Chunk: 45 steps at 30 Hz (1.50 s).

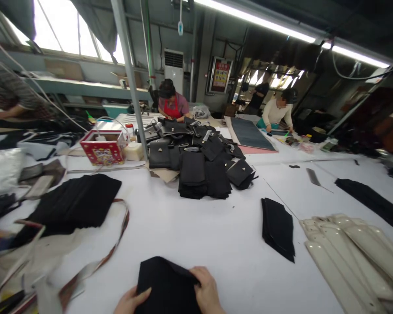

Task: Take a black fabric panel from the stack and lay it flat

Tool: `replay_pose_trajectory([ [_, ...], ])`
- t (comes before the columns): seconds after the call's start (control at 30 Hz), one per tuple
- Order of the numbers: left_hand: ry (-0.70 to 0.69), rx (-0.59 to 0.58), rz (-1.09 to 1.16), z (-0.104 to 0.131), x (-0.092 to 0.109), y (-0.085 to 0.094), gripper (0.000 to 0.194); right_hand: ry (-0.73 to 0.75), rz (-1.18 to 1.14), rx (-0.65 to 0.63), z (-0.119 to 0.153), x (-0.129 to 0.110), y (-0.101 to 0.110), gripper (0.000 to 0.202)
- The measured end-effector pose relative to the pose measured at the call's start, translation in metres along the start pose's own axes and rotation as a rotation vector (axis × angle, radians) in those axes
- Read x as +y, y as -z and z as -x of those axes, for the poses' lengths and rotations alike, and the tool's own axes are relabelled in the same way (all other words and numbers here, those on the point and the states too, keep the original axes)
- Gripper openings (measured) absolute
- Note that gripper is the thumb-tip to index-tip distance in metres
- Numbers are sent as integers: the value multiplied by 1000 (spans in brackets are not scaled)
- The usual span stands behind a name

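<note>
At the near edge of the white table, a black fabric panel [168, 288] is held between both my hands. My left hand [132, 301] grips its left side, with the thumb lying on top. At the upper right corner, my right hand [208, 290] pinches the edge, and the panel bends upward there. The panel's lower part runs out of the frame. Right of it lies a small stack of black pieces [278, 229]. A larger black stack [78, 200] lies to the left, beside a brown-edged strip [122, 226].
Ahead is a heap of black bags and panels [203, 150]. Cream panels [350, 257] overlap at the right. A red patterned box [103, 148] stands by a metal pole [131, 78]. Co-workers [173, 104] sit or stand beyond the white table [236, 231].
</note>
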State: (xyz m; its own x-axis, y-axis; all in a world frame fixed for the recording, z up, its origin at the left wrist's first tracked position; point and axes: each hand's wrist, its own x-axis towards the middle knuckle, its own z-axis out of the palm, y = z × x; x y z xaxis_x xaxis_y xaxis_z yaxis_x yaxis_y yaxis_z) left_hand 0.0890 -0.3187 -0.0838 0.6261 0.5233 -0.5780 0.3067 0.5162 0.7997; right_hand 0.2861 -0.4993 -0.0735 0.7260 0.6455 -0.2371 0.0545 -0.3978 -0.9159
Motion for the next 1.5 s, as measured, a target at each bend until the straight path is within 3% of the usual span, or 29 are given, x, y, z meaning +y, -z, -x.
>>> replay_pose_trajectory([
  [0.13,-367,186,-355,10,4,-8,37,-104,-18,-81,-13,5,4,35],
  [0.23,-251,231,-281,13,8,-10,38,-108,0,-122,-19,9,4,29],
  [0.3,-98,184,-125,11,9,-7,43,-71,24,-100,-20,10,3,32],
  [0.37,-31,102,-46,9,8,-3,47,-48,46,-71,-22,11,1,36],
  [0.53,-76,70,-4,13,1,1,57,-82,84,-126,-34,17,7,38],
  [0.73,-91,24,42,22,-11,9,58,-113,84,-159,-32,24,18,59],
  [0.97,-153,252,-77,14,-39,3,39,-124,198,-40,-18,26,11,41],
  [1.13,-266,284,-81,3,-19,-9,46,-60,203,-77,-45,4,17,37],
  [1.3,-239,303,-172,-27,11,-11,75,-8,271,-51,-87,-2,28,61],
  [1.4,-202,385,-243,-38,13,-12,82,12,348,26,-102,0,26,72],
  [1.5,-234,444,-227,-40,1,-14,78,148,429,65,-111,-13,6,70],
])
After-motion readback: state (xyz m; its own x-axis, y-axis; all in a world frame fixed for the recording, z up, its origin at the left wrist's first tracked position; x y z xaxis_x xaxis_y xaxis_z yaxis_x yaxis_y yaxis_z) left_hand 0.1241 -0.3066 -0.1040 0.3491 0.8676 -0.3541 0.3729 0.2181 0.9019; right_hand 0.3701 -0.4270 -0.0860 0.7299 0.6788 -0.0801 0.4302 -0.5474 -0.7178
